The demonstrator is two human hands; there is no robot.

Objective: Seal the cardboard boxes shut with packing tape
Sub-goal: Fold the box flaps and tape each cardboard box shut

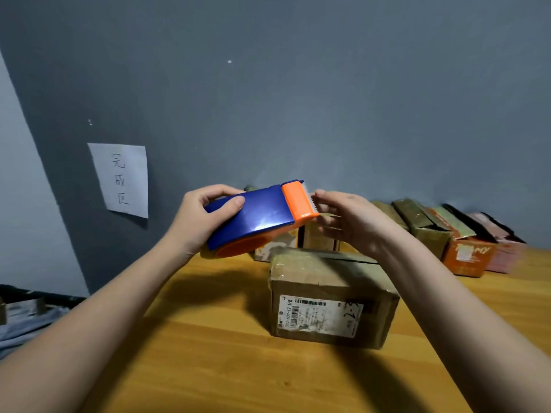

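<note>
My left hand (pixel 202 217) grips a blue and orange tape dispenser (pixel 259 217) in the air above the table. Its orange cutter end points right. My right hand (pixel 346 222) is at that cutter end, its fingers pinching the free end of the clear tape (pixel 328 215). Below both hands a brown cardboard box (pixel 331 296) stands on the wooden table (pixel 208 338), with a white shipping label on its near side and its top flaps down.
Several more boxes stand in a row along the grey wall, among them an orange one (pixel 468 254) and a brown one (pixel 429 228). A paper sign (pixel 122 178) hangs on the wall at left. The table's left edge drops off to clutter on the floor.
</note>
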